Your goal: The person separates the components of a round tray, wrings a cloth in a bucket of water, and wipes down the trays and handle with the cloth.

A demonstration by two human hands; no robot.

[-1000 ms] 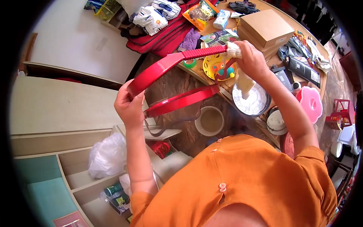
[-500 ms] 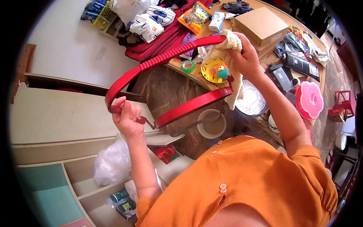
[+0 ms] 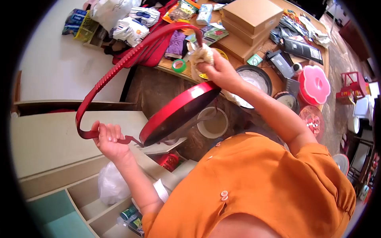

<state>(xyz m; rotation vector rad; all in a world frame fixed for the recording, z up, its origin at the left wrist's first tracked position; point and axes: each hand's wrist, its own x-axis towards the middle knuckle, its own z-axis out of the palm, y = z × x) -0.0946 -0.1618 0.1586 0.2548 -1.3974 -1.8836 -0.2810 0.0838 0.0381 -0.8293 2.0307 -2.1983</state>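
A red hoop-shaped frame [image 3: 113, 75] with a ribbed band and a flat round red part [image 3: 178, 113] is held up in front of the orange shirt. My left hand [image 3: 111, 141] has its fingers wrapped round the frame's lower left end. At the frame's upper right end, my right hand [image 3: 222, 71] grips a cream cloth [image 3: 202, 56] against the red band. Beneath the frame, a whitish bucket [image 3: 213, 123] stands on the brown floor.
Cardboard boxes [image 3: 254, 18], green tape [image 3: 179, 66], a pink flower-shaped container [image 3: 314, 85] and a dark-rimmed pan [image 3: 268, 77] are on the wooden table. At the left is a pale cabinet with open compartments [image 3: 85, 196], one holding a plastic bag [image 3: 113, 184].
The red frame has tilted, its left end moving down and left with my left hand. My right hand and the cloth have moved left along with the upper end.
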